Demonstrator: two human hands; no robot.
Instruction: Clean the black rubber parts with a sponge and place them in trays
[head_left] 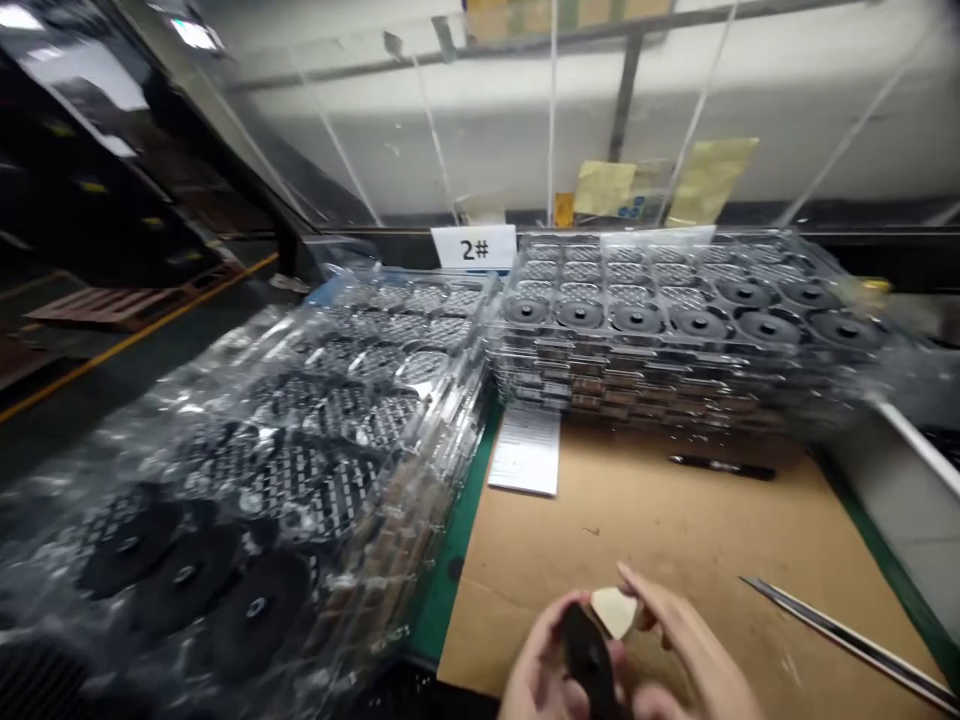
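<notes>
At the lower middle of the head view, my left hand (534, 665) is closed around a black round part (586, 650), tilted so that I see it nearly edge-on. Just right of it, my right hand (694, 645) has its fingers curled against a small cream-coloured pad (616, 610). The pad lies between both hands, close to the black part; whether the two touch I cannot tell. Both hands are over the near edge of a brown cardboard sheet (600, 530). My right fingertips are partly hidden.
Clear plastic trays (375, 480) with black discs are stacked at left. More stacked trays (660, 350) stand at the back, near a "2#" sign (474, 247). A paper booklet (527, 450), a black marker (721, 467) and a long pointed tool (847, 635) lie on the cardboard.
</notes>
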